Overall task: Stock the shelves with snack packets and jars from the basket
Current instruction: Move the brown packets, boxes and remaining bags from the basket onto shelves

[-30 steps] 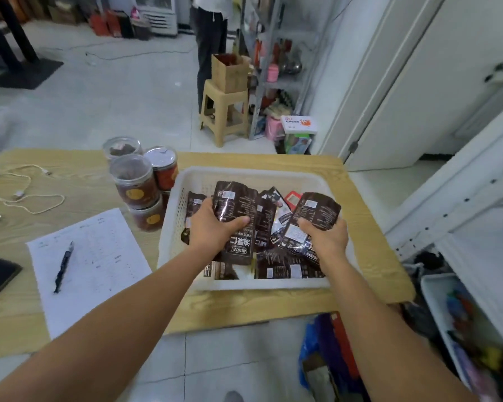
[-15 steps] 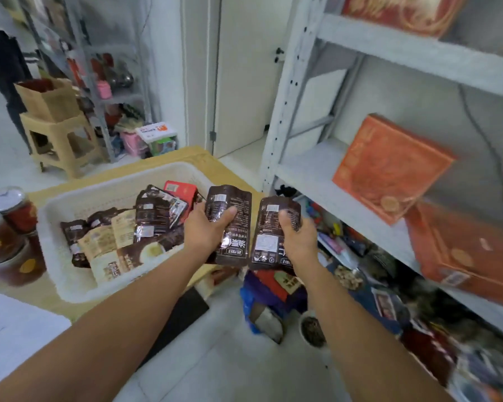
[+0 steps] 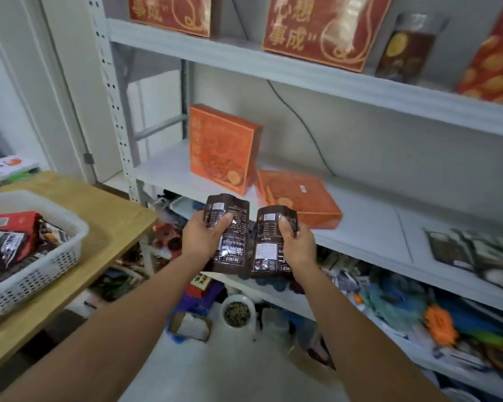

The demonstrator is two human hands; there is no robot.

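Step in hand: carry-to-shelf, placing not yet done. L hand [image 3: 206, 242] grips dark brown pkt [image 3: 235, 250], thumb on front, fingers curled behind. R hand [image 3: 296, 245] holds 2nd dark pkt [image 3: 269, 253] the same way. Both pkts are upright, side by side, almost touching, held in air just off the middle shelf [image 3: 369, 227] front edge, toward its left end. Basket [image 3: 41, 265] w/ more pkts sits by the table [image 3: 114, 227] right edge, well apart on the person's left. On the shelf: upright orange box [image 3: 221, 149] near the left end, flat orange box [image 3: 299, 198] beside it reaching the front edge, flat dark pkts [image 3: 476, 253] at the right end. Next, I'd judge: reach fwd over the front edge and set both down on the bare stretch btwn the flat box & right-end pkts, w/o knocking the upright box.
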